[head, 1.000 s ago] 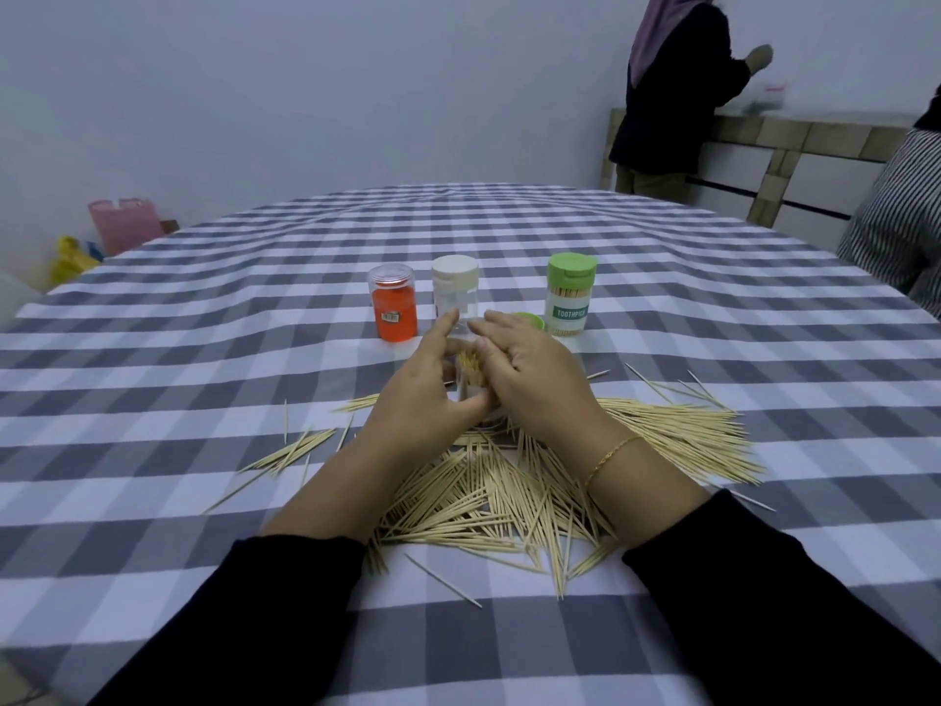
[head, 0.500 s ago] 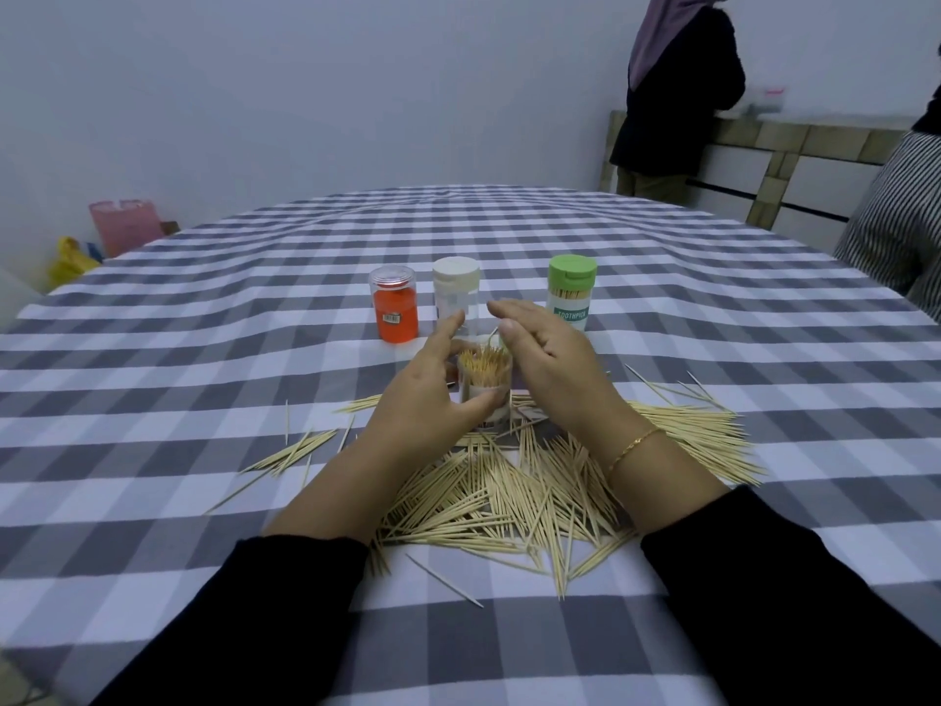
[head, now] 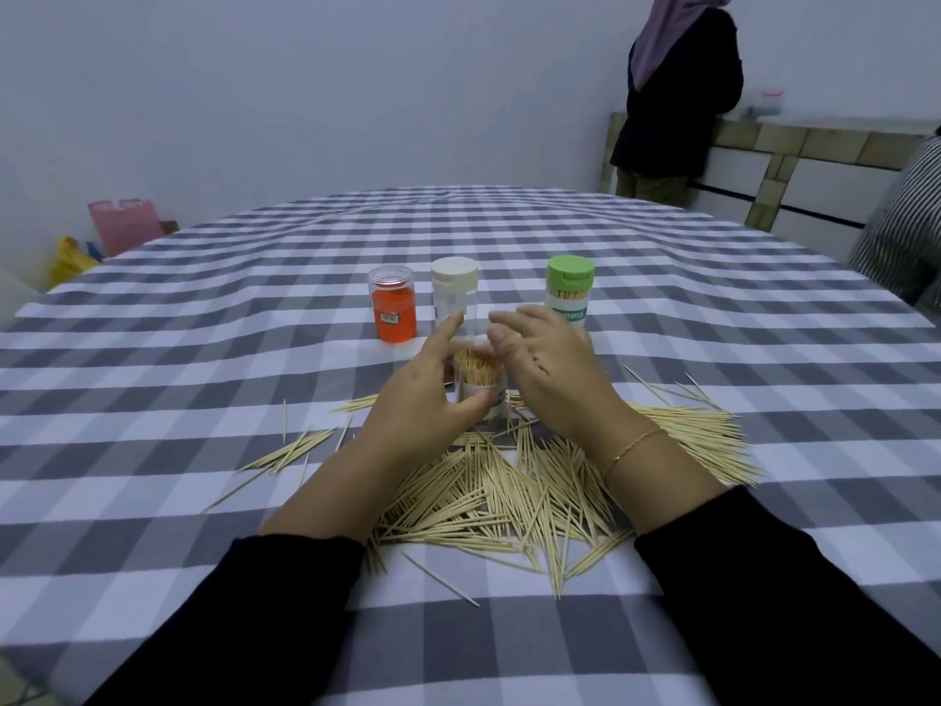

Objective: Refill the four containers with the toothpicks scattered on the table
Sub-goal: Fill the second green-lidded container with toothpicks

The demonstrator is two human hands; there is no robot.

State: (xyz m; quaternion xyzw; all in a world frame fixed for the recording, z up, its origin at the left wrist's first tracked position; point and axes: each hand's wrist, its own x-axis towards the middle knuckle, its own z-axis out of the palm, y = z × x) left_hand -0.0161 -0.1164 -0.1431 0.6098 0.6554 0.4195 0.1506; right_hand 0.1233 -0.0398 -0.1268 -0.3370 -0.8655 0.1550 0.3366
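Note:
A small clear container [head: 483, 394] packed with upright toothpicks stands open on the checked tablecloth, and my left hand [head: 422, 400] grips its side with thumb and fingers. My right hand [head: 550, 369] hovers just to the right of its mouth, fingers loosely spread, holding nothing that I can see. Behind stand three lidded containers: an orange one [head: 392, 310], a white-capped one [head: 454, 298] and a green-capped one [head: 569, 293]. A broad heap of loose toothpicks [head: 509, 481] lies under and between my wrists, spreading right.
The grey-and-white checked table [head: 203, 349] reaches far back. Stray toothpicks [head: 285, 450] lie to the left. A person in dark clothes [head: 672, 94] stands at the back right by a tiled counter. Another person's striped sleeve [head: 901, 231] shows at the right edge.
My right hand lifted off the open container's mouth and drew back to the right, uncovering the toothpick tips. My left hand kept its grip on the container.

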